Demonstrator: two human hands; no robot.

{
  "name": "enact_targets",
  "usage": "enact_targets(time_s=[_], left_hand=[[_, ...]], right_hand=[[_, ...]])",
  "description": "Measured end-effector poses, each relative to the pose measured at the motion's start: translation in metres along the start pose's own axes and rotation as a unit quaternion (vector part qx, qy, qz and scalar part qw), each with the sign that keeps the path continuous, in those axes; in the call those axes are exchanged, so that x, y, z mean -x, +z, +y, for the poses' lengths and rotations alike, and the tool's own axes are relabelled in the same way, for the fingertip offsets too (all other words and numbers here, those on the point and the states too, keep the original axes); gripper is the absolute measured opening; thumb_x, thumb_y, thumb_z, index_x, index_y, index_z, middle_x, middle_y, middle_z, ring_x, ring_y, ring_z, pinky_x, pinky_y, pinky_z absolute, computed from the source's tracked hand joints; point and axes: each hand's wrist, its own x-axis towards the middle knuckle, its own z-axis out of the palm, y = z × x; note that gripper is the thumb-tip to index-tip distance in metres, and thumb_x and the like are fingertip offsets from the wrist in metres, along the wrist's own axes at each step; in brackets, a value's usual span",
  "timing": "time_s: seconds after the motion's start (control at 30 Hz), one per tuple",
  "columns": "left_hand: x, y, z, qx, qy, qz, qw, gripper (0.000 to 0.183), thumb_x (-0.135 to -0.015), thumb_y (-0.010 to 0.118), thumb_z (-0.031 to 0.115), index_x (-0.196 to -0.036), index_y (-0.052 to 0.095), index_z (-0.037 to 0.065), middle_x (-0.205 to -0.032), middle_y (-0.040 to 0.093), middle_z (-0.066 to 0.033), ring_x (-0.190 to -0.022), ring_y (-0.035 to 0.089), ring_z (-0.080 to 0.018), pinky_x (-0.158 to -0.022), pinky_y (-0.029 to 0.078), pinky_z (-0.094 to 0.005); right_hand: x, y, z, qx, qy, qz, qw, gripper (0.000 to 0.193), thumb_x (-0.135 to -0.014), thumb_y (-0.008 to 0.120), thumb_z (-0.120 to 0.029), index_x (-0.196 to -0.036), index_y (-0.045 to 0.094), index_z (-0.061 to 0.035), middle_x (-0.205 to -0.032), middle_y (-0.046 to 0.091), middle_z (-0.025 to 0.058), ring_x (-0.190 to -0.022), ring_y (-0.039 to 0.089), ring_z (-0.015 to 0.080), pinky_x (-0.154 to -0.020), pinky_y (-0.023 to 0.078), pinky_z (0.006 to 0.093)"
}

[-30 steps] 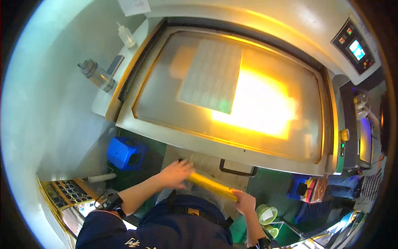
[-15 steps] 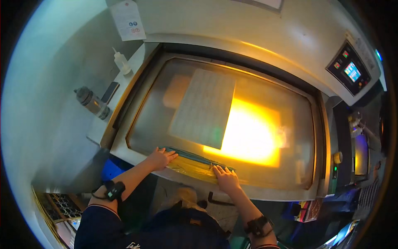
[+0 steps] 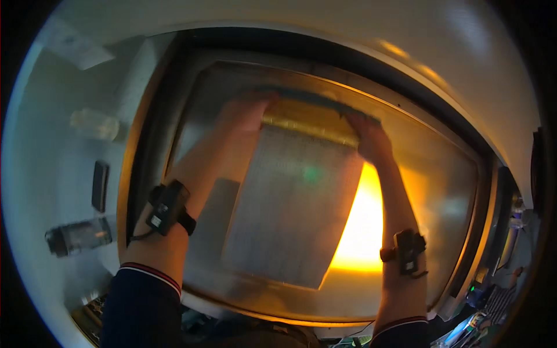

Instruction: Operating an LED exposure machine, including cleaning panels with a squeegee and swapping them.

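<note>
Both arms reach far over a large glass bed (image 3: 447, 191) set in a metal frame. My left hand (image 3: 243, 110) and my right hand (image 3: 368, 136) each grip an end of a long bar (image 3: 307, 119), yellowish with a dark upper edge. The bar lies across the far edge of a pale sheet (image 3: 296, 209) with a fine grid pattern. The sheet lies flat on the glass between my forearms. The view is blurred, so the fingers are hard to make out.
A yellow glow (image 3: 362, 232) shines through the glass to the right of the sheet. On the pale ledge at the left are a clear bottle (image 3: 78, 235), a second bottle (image 3: 93, 124) and a dark flat object (image 3: 100, 185). Each wrist carries a black strapped device.
My hands have carried the bar from the near edge of the glass to the sheet's far edge. My head has moved in close over the bed.
</note>
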Motion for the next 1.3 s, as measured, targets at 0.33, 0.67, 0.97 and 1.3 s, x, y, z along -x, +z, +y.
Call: enact_targets(time_s=[0.33,0.67,0.97,1.3], left_hand=[[0.037,0.024,0.003,-0.143,0.007,-0.006,0.99,0.074,-0.079,0.077,0.018,-0.146,0.045,0.013,-0.148,0.05,-0.012,-0.136,0.043,-0.0402,-0.115,0.03,-0.0578],[0.446,-0.002,0.252,0.05,0.068,-0.267,0.96,0.061,-0.089,0.055,0.014,-0.149,0.044,0.01,-0.152,0.046,-0.012,-0.132,0.039,-0.0579,-0.105,0.032,-0.0721],[0.081,0.026,0.145,-0.012,0.014,-0.085,0.996,0.066,-0.082,0.059,0.002,-0.146,0.046,0.008,-0.154,0.041,-0.0111,-0.135,0.039,-0.0473,-0.117,0.027,-0.0541],[-0.1,0.001,0.106,0.094,-0.052,-0.095,0.99,0.068,-0.076,0.063,-0.009,-0.139,0.052,0.014,-0.132,0.06,-0.0179,-0.123,0.056,-0.0375,-0.106,0.046,-0.0448]], right_hand=[[0.037,0.019,-0.04,0.004,0.043,0.004,0.999,0.064,-0.087,0.059,-0.012,-0.148,0.045,-0.0242,-0.153,0.045,0.0016,-0.136,0.047,0.0351,-0.111,0.036,0.0602],[0.492,-0.058,-0.197,-0.108,-0.025,-0.177,0.978,0.056,-0.086,0.064,-0.015,-0.141,0.053,-0.0152,-0.145,0.052,0.009,-0.123,0.056,0.0383,-0.1,0.045,0.06],[0.177,0.002,0.011,0.032,0.025,0.016,0.999,0.07,-0.083,0.058,-0.003,-0.148,0.044,-0.0232,-0.15,0.047,0.0025,-0.136,0.044,0.0315,-0.108,0.039,0.0565],[0.023,-0.014,0.118,0.036,0.041,0.067,0.996,0.07,-0.082,0.057,0.002,-0.145,0.049,-0.0256,-0.147,0.052,0.0033,-0.136,0.048,0.0289,-0.11,0.042,0.0444]])
